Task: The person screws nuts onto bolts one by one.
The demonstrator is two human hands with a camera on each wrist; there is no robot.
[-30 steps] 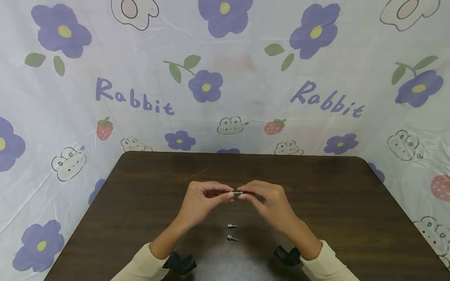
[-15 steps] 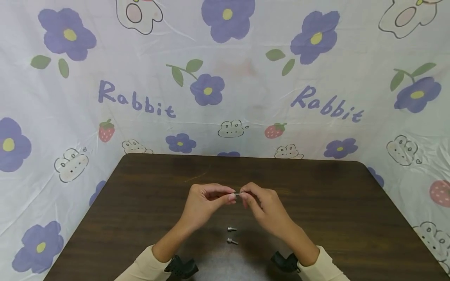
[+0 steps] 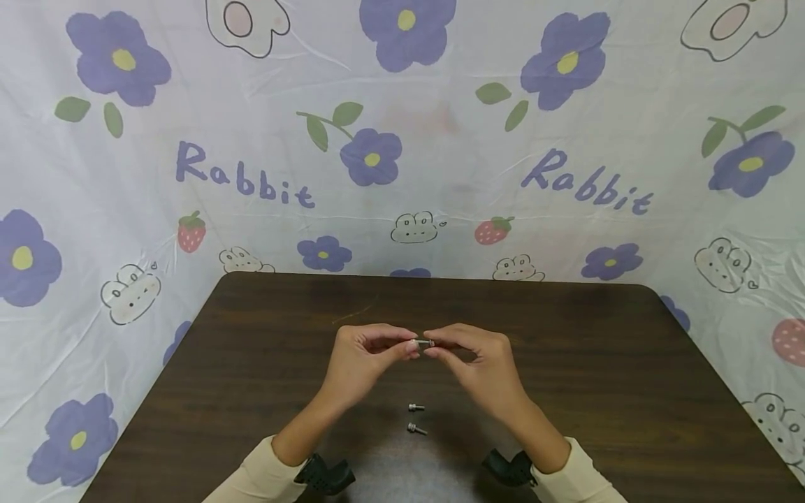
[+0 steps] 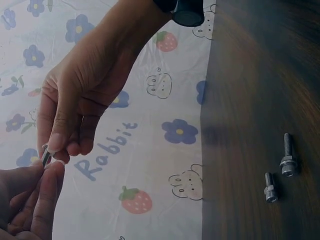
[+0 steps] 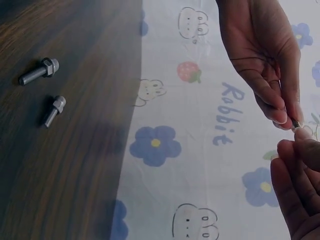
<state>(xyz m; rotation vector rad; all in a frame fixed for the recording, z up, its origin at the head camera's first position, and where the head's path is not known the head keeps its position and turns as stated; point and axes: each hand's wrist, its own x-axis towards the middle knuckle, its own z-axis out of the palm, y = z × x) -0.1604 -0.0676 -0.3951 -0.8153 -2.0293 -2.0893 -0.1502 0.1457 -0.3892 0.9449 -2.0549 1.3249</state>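
Both hands meet over the table's middle around a small metal bolt [image 3: 424, 343], held about level. Thumb and fingertips of my left hand [image 3: 358, 360] pinch its left end. At the other end, the thumb and fingertips of my right hand [image 3: 481, 360] grip it, where a wider piece shows; I cannot tell whether that is a nut or the head. In the left wrist view a short stretch of threaded shank [image 4: 46, 157] shows between the two hands. Nearer the person lie two more bolts, a smaller one [image 3: 416, 407] and a larger one [image 3: 417, 428], each with a nut near its head.
The dark wooden table [image 3: 283, 314] has rounded far corners. A white cloth [image 3: 440, 168] printed with flowers, rabbits and strawberries hangs behind and beside it. Black wrist mounts [image 3: 327, 475] sit at both cuffs.
The right fingertips were bunched closer over the bolt's right end half a second ago; now they are straighter and show more of it. The two bolts on the table have stayed put.
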